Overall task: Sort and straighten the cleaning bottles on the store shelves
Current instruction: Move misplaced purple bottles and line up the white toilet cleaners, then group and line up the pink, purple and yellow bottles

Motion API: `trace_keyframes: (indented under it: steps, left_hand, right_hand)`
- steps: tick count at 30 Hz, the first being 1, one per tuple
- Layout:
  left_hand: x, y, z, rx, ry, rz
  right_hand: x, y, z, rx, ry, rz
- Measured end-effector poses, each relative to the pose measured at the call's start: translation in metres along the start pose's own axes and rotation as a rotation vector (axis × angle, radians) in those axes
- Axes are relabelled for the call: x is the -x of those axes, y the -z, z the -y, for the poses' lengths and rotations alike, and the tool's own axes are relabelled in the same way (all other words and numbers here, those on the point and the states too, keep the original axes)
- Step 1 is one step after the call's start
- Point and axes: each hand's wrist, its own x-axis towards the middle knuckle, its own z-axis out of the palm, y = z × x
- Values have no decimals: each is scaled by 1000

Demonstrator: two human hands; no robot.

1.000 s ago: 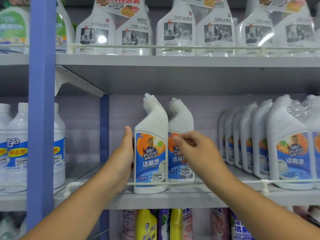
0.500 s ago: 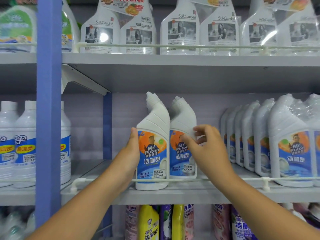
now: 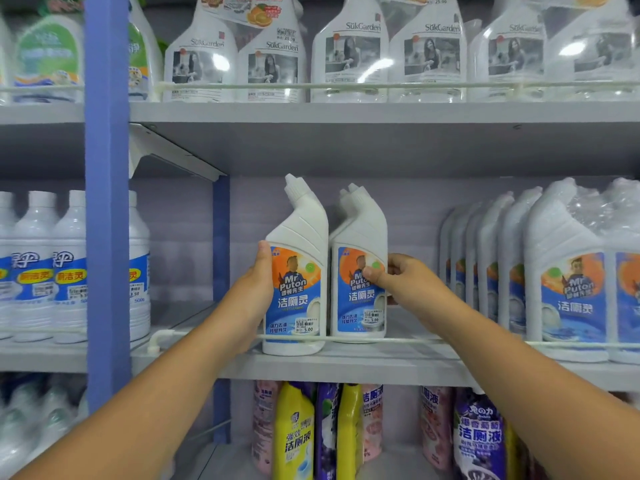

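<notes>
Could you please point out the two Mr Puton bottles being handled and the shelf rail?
Left Mr Puton bottle [image 3: 296, 299]: head view, label.
Right Mr Puton bottle [image 3: 356, 306]: head view, label.
Shelf rail [image 3: 415, 341]: head view, bare stretch.

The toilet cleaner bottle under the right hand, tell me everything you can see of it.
The right-hand bottle is white plastic with a bent neck and ribbed cap angled up-left. Its blue and orange Mr Puton label faces front with a small price sticker near the bottom. It stands upright on the middle shelf behind the white rail, very close to its twin. The right hand grips its right side, thumb on the label.
</notes>
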Motion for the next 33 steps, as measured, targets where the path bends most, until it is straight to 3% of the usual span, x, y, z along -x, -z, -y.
trace_keyframes:
  steps: [8,12,16,20,24,27,33]
  left_hand:
    - [47,3,6,71,-150,-47]
    - [105,-7,17,129,-257,-146]
    - [157,-19,56,175,-357,-79]
    - [182,-51,124,195,-193,112]
    - [215,-99,184,109,-16,271]
    - [233,-132,204,87,86,356]
    - [242,-212,223,52,103,402]
  right_hand:
    - [42,6,4,69,32,-116]
    - [106,19,7,-46,131,-106]
    - [181,36,-16,-120,98,-149]
    - [259,50,-77,-143,-115,-342]
    - [303,73,-117,-79,-298,-436]
    - [321,100,-133,-34,-340,-458]
    - [339,165,-177,-38,-357,-521]
